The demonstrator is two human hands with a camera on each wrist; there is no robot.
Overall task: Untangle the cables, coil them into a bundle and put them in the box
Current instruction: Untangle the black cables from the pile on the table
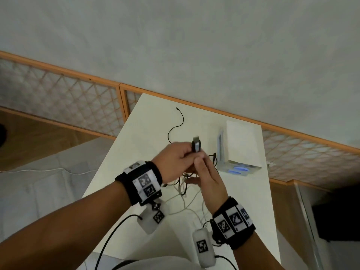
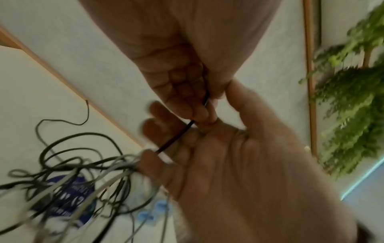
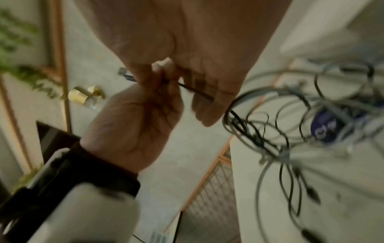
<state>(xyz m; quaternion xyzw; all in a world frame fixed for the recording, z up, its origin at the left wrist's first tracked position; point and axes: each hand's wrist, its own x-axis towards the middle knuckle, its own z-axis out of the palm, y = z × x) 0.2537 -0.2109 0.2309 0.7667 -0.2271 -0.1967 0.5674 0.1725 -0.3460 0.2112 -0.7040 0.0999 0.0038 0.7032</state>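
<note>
My left hand (image 1: pixel 185 153) grips a black cable just below its USB plug (image 1: pixel 196 146) and holds it up above the table. In the left wrist view the black cable (image 2: pixel 176 136) runs out of the left fist (image 2: pixel 187 92) across the straight fingers of my right hand (image 2: pixel 207 148). My right hand (image 1: pixel 202 166) is open, its fingertips against the left hand. A tangle of black and white cables (image 1: pixel 183 189) hangs below both hands and trails onto the table. The white box (image 1: pixel 241 145) stands open just right of the hands.
The white table (image 1: pixel 148 123) is narrow; its left edge drops to the floor. A thin black cable end (image 1: pixel 180 121) lies loose at the back of the table. An orange-framed lattice rail (image 1: pixel 68 98) runs behind. A green plant (image 2: pixel 353 98) stands nearby.
</note>
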